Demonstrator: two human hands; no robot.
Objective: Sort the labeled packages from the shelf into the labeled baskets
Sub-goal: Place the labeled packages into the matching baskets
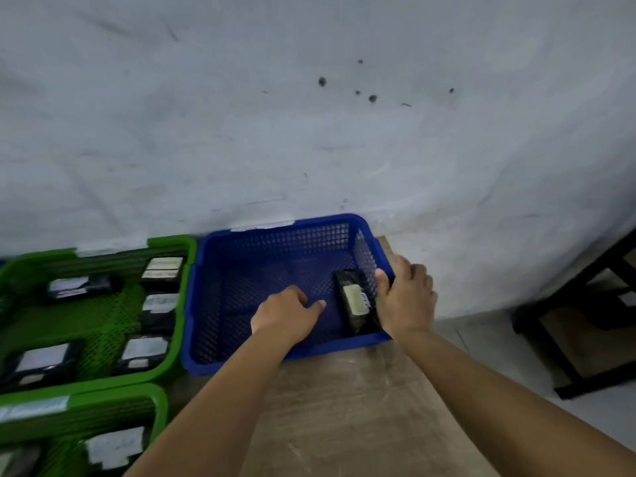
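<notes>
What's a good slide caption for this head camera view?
Left hand inside the blue basket beside one black labeled package; right hand grips its rim.

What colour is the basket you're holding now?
Blue, with mesh walls; the head view shows it clearly.

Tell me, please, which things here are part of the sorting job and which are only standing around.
Part of the job:
- blue basket, right hand on its rim
- black package inside it
- left hand in the blue basket
- far green basket with labeled packages
- near green basket

Only standing around:
- black frame at right
- wall
</notes>
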